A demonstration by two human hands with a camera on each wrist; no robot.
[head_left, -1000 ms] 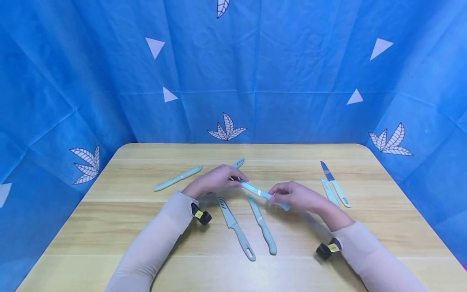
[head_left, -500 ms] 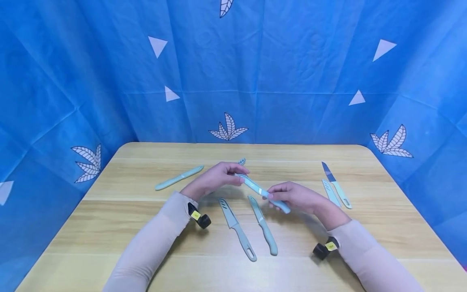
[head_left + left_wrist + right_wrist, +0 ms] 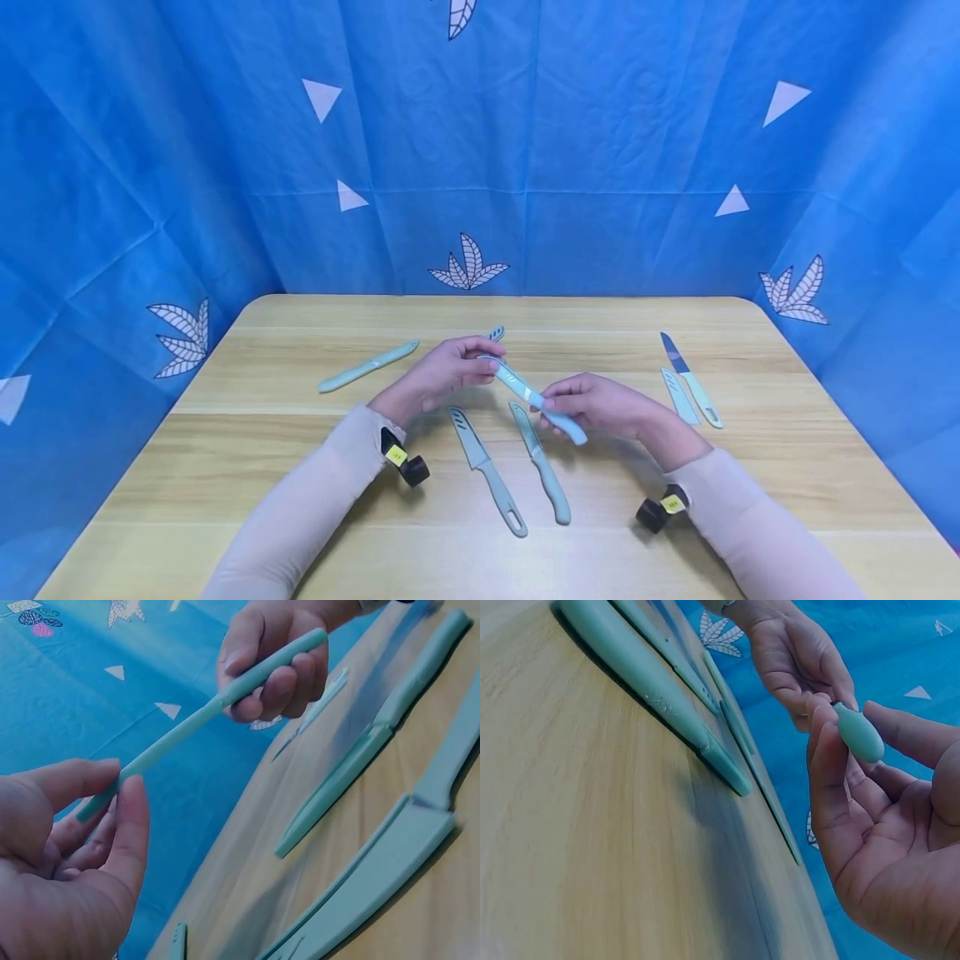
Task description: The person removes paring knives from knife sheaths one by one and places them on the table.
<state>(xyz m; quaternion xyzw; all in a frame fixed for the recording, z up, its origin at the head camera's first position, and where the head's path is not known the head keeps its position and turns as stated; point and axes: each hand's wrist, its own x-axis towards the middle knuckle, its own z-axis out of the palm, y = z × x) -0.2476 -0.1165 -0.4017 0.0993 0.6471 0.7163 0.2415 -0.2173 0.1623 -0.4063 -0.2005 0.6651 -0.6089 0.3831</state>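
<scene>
Above the table, a mint-green sheathed knife (image 3: 517, 386) is held between both hands. My left hand (image 3: 450, 368) pinches the tip end of its sheath between thumb and fingers. My right hand (image 3: 600, 404) grips the handle near where it meets the sheath, and the butt sticks out toward me. The right wrist view looks at the handle (image 3: 860, 735) end-on. Below the hands, two more sheathed knives lie side by side: a broad one with a slotted handle (image 3: 504, 502) and a slimmer one (image 3: 551, 483).
Another sheathed knife (image 3: 367, 367) lies at the back left. A slotted sheath end (image 3: 496, 333) shows behind my left hand, the rest hidden. At the right lie a bare-bladed knife (image 3: 693, 387) and a separate sheath (image 3: 679, 398). A blue curtain (image 3: 615, 167) hangs behind the table (image 3: 300, 483).
The held knife has swung a little, its handle end moving left and toward me with my right hand. My left hand keeps its pinch on the sheath tip. Knives on the table stay put.
</scene>
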